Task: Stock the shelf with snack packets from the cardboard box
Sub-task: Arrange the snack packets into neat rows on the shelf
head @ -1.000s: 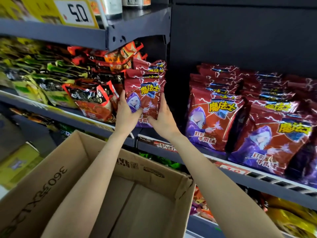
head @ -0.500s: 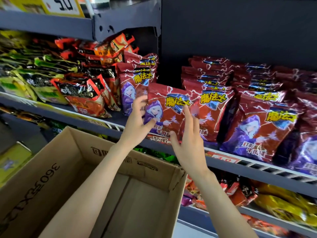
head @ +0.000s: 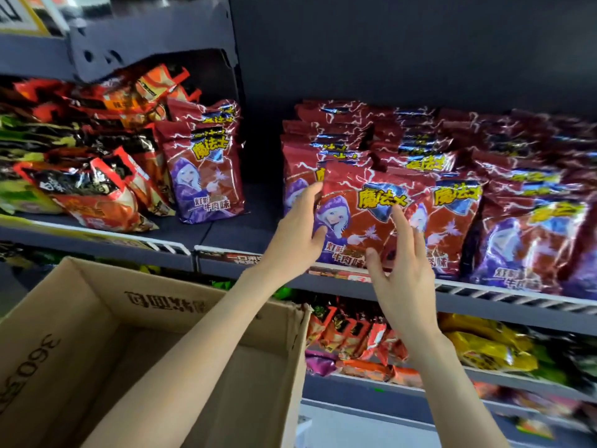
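Packet [head: 365, 215] carried further right since a moment ago, now fronting the right-hand stack on the shelf [head: 484, 302], left hand [head: 295, 237] gripping its 9 o'clock edge, right hand [head: 402, 273] fingers spread, brushing its face, box [head: 155, 302] at 7 o'clock.

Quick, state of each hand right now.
Left hand: grips the left edge of the red snack packet, thumb on its front.
Right hand: open, fingers straight, fingertips at the packet's front; contact cannot be told.
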The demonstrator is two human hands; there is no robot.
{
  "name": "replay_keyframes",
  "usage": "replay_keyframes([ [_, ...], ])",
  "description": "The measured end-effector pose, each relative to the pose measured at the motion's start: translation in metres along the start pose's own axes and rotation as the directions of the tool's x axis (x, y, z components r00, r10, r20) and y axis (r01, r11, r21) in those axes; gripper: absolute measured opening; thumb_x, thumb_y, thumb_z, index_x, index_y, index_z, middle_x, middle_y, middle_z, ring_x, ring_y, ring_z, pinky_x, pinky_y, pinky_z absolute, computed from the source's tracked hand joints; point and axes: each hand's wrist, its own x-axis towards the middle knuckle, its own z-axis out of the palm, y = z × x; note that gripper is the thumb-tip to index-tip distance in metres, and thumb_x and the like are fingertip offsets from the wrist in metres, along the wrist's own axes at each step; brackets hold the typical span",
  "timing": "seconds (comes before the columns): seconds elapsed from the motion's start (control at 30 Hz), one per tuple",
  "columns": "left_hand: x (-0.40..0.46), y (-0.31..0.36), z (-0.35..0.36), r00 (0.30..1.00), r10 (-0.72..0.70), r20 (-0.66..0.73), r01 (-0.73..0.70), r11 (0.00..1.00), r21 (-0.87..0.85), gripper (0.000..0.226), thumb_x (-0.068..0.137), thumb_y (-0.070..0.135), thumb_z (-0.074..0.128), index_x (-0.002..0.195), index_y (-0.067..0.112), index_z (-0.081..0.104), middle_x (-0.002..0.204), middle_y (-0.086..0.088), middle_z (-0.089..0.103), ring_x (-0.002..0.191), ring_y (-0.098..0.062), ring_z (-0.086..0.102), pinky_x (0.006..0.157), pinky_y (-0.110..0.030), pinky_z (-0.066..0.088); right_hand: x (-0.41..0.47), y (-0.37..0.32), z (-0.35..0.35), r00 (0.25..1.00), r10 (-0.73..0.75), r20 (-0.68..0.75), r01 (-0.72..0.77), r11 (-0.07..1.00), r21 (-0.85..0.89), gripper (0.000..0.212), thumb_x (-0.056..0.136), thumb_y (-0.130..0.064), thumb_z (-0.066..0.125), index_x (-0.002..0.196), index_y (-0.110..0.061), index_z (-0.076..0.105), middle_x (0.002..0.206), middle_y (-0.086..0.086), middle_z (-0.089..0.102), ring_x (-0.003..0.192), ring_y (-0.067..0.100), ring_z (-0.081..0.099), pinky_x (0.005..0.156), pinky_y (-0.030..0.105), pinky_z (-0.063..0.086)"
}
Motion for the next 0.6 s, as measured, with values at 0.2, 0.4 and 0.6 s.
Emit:
replay_keyframes([
  [0.2,0.015,0.012,-0.017,0.997,0.055,0.048,-0.062,0.986,0.153,0.07,0.091,0.012,0.057,0.148,0.023,0.018,0.113,0.001,0.057,0.073,-0.016,0.058,0.079,-0.04,0.051,0.011,0.006,-0.008,1.0,-0.006,-0.007,0.008,0.974,0.226,0.064,0.093,-0.016,0.058,0.149,-0.019,0.026,0.142,-0.008,0.038,0.12,-0.011,0.036,0.091,-0.003,0.029],
  [0.4,0.009,-0.023,-0.023,0.996,-0.086,-0.027,0.087,0.995,0.051,0.068,0.089,0.009,0.062,0.143,0.026,0.026,0.137,-0.001,0.049,0.074,-0.006,0.053,0.085,-0.046,0.053,0.012,0.001,0.015,0.988,-0.121,0.092,0.114,0.99,0.08,0.069,0.092,-0.013,0.058,0.15,-0.025,0.022,0.137,0.002,0.047,0.064,0.014,0.053,0.062,0.031,0.049],
  [0.6,0.002,-0.037,-0.022,0.98,-0.123,-0.154,0.133,0.99,0.056,0.073,0.078,0.019,0.075,0.138,0.021,0.034,0.131,-0.001,0.049,0.119,-0.02,0.051,0.091,-0.045,0.051,0.019,-0.005,0.027,0.981,-0.171,0.088,0.169,0.985,0.022,0.075,0.086,-0.001,0.06,0.149,-0.024,0.025,0.137,0.002,0.047,0.084,0.026,0.063,0.052,0.034,0.053],
])
